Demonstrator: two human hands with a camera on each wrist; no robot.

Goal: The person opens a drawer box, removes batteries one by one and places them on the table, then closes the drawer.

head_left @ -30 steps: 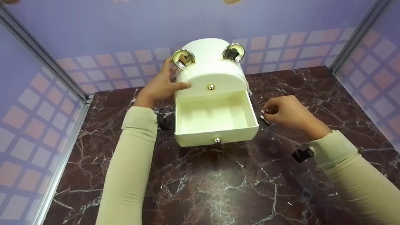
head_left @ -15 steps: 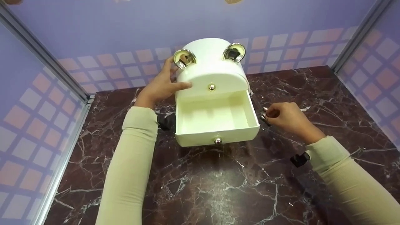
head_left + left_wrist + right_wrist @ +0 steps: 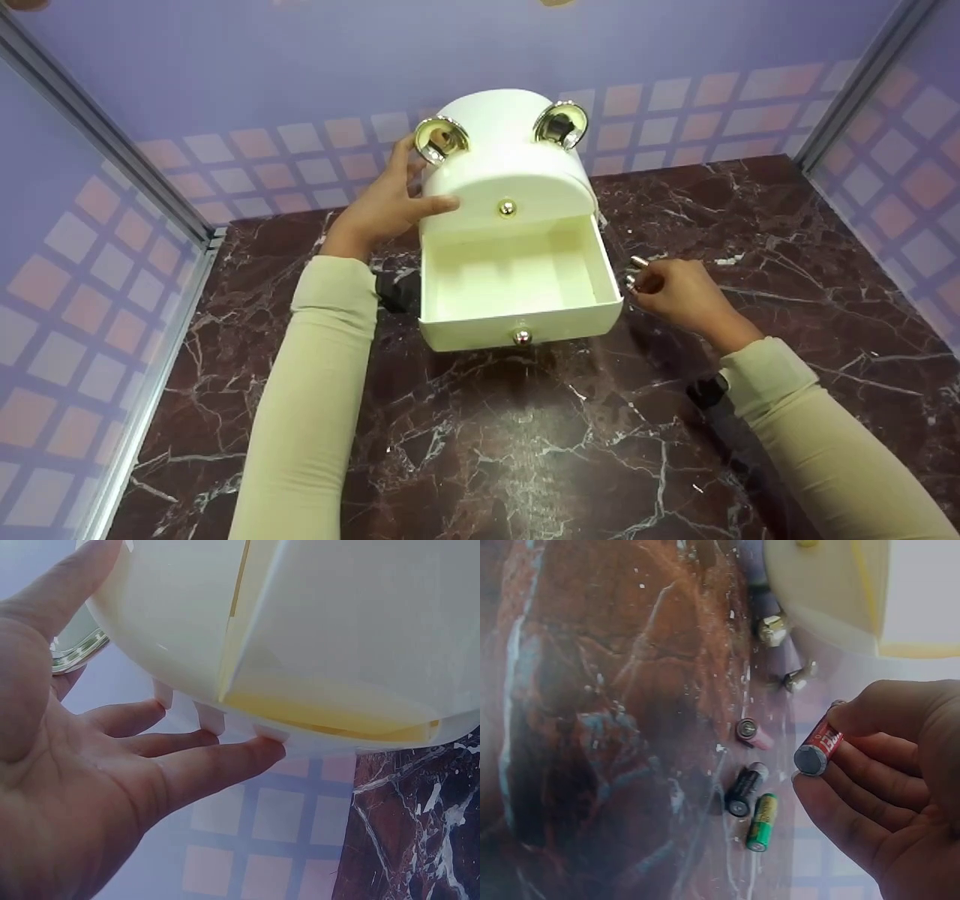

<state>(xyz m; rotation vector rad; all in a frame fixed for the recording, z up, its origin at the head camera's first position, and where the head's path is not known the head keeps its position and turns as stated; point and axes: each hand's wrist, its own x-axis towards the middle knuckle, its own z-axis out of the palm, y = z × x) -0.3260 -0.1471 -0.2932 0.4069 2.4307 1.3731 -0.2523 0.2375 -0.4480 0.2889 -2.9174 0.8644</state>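
Note:
A white drawer box [image 3: 517, 187] with two gold, mirror-like ears stands on the dark marbled table. Its lower drawer [image 3: 521, 330] is pulled out, and the pale inside shows. At the box's left side is my left hand [image 3: 386, 202], thumb on the front and fingers straight along the side. In the left wrist view, the fingertips touch the box's edge. To the right of the drawer, my right hand [image 3: 679, 292] pinches a red battery [image 3: 823, 744] between thumb and fingers. Beyond it lie a black battery [image 3: 745, 790], a green battery [image 3: 761, 823] and a pinkish battery [image 3: 751, 733].
Two small shiny pieces [image 3: 772, 630] appear near the box in the right wrist view; what they are is unclear. A purple panel [image 3: 315, 67] with printed squares stands close behind the box. More panels rise at both sides of the table [image 3: 510, 450].
My right hand has come slightly left and toward me, closer to the drawer's right side. The left hand and the box have stayed in place.

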